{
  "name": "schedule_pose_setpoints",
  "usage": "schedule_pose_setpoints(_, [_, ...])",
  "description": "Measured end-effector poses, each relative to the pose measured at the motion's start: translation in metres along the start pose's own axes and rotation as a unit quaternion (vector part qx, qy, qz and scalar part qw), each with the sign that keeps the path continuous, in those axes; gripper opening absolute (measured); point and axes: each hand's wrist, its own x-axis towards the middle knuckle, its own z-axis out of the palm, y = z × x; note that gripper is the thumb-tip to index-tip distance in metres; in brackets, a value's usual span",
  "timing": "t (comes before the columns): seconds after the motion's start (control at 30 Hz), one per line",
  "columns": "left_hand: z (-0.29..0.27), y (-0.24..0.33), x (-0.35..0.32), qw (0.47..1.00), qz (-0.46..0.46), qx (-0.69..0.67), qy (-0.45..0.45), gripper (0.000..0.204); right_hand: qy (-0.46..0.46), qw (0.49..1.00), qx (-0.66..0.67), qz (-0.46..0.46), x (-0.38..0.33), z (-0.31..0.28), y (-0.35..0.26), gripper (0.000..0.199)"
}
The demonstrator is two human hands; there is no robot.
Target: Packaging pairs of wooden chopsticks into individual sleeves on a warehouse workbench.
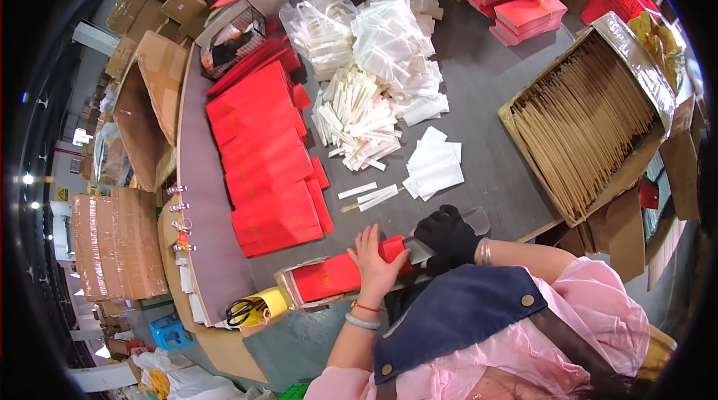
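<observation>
1. Two hands meet over one red envelope (340, 274) that lies flat at the near edge of the grey table (486, 78), just in front of the person.
2. Bare left hand (376, 259): fingers spread and pressed flat on top of the red envelope, pinning it rather than closing round it.
3. Right hand (447, 237), in a black glove: fingers curled shut on a clear plastic sleeve (441, 239) at the envelope's right end; the sleeve's mouth touches the envelope.
4. Beyond the envelope, farther up the table, a long overlapping row of red envelopes (262, 153) runs away from the person.
5. Right of that row lies a heap of white paper-wrapped sticks (359, 120), with loose white sachets (434, 164) beside it.
6. Far right of the envelope stands an open cardboard box of thin wooden sticks (583, 120).
7. Left of the envelope, at the table corner, scissors (241, 312) rest on a yellow tape roll (271, 303).
</observation>
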Motion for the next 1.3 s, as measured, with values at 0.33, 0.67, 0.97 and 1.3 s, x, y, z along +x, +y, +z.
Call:
schedule_pose_setpoints(0.33, [-0.006, -0.037, 0.094, 0.981, 0.131, 0.103, 0.102, 0.013, 0.31, 0.902, -0.024, 0.3, -0.105, -0.079, 0.113, 0.039])
schedule_pose_setpoints(0.67, [0.027, 0.043, 0.107, 0.967, 0.25, -0.016, 0.049, 0.022, 0.228, 0.847, -0.043, 0.478, -0.207, -0.087, 0.189, 0.029])
schedule_pose_setpoints(0.97, [0.04, 0.054, 0.109, 0.96, 0.257, 0.071, 0.08, 0.039, 0.293, 0.803, -0.074, 0.513, -0.206, -0.072, 0.195, 0.029])
schedule_pose_setpoints(1.3, [0.041, 0.049, 0.108, 0.952, 0.289, 0.037, 0.095, 0.025, 0.47, 0.792, -0.038, 0.386, -0.16, -0.095, 0.128, 0.019])
